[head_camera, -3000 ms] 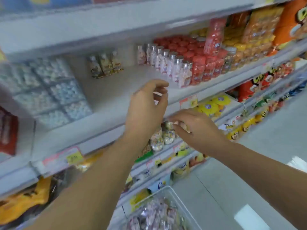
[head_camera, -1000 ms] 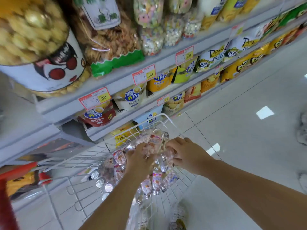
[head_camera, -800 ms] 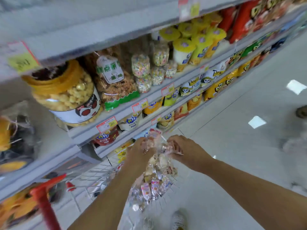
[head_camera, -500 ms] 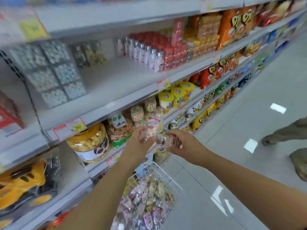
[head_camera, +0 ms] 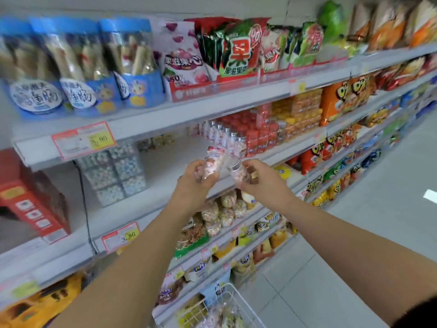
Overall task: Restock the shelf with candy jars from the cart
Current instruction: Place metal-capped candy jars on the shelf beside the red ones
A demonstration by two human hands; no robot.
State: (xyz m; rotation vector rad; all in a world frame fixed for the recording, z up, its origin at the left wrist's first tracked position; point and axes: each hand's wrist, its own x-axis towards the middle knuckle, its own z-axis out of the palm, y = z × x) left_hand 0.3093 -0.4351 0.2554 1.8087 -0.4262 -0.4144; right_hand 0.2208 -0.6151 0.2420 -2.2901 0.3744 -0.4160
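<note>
My left hand (head_camera: 194,182) grips a clear candy jar (head_camera: 214,159) with a pink label, tilted up to the right. My right hand (head_camera: 259,177) grips a second candy jar (head_camera: 237,170) with a silver cap that points up-left. Both jars are raised in front of the white middle shelf (head_camera: 163,204), close together. A row of matching silver-capped candy jars (head_camera: 223,136) stands further back on that shelf beside red-lidded jars (head_camera: 257,133). The wire cart (head_camera: 233,304) with more candy jars shows at the bottom edge.
Stacked clear boxes of small candies (head_camera: 115,171) stand at the shelf's left, with a bare stretch of shelf between them and the jar row. A red box (head_camera: 30,197) is further left. Snack bags fill the shelves above and below. Grey floor lies to the right.
Both hands took jars out of the cart and lifted them up to the middle shelf. My view swung up from the cart to the shelves.
</note>
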